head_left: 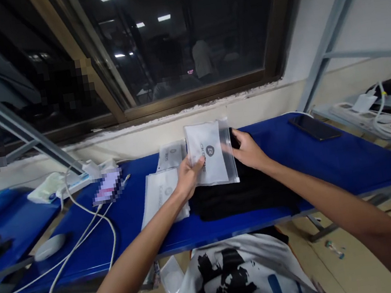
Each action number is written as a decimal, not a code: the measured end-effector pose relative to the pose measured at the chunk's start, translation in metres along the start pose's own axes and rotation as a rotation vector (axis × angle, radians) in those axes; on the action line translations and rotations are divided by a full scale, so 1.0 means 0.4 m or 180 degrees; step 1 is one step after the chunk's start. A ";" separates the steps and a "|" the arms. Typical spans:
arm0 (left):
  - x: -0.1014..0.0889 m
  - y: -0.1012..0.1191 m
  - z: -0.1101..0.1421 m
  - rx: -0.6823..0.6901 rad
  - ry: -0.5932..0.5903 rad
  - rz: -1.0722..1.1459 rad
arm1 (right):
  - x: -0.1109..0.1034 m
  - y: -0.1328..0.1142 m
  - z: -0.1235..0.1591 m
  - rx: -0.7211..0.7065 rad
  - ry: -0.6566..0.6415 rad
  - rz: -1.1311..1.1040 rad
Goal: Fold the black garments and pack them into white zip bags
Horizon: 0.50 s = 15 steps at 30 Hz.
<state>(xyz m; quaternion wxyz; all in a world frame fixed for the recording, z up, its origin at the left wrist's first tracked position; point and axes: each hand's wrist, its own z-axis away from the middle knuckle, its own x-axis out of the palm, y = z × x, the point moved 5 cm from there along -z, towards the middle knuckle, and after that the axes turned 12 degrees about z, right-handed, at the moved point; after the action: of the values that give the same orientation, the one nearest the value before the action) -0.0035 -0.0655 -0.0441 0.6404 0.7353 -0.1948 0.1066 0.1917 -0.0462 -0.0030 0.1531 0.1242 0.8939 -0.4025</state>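
Left hand (pixel 187 177) clamps the smooth, rectangular plastic bag (pixel 211 153); right hand (pixel 249 150), fingers curled, touches its edge; I see soft black cloth (pixel 239 196) below.

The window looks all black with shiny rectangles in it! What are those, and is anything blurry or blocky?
Head view: the window is dark glass, reflecting what look like ceiling lights. Head view: the held bag's letters look smeared. Head view: blocky squares hide the lit phone. Head view: the arms look stretched toward the picture's edges.
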 end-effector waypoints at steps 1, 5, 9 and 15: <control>0.003 0.002 0.002 -0.0041 -0.0049 -0.0022 | -0.002 0.001 -0.002 -0.0028 0.0002 0.0009; 0.035 -0.009 0.025 -0.0466 -0.0576 -0.0218 | 0.018 0.000 0.005 -0.0086 -0.0479 -0.0275; 0.045 -0.021 0.036 -0.0454 -0.0633 -0.0329 | 0.037 -0.007 0.015 -0.0098 -0.0680 -0.0576; -0.007 0.011 0.000 -0.0055 -0.0024 -0.0003 | -0.049 -0.058 0.014 0.0032 -0.0549 -0.0406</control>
<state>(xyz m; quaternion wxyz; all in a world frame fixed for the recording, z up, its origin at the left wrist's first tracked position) -0.0081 -0.0657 -0.0413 0.6460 0.7302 -0.1977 0.1019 0.2026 -0.0674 0.0166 0.2029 0.0328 0.8815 -0.4250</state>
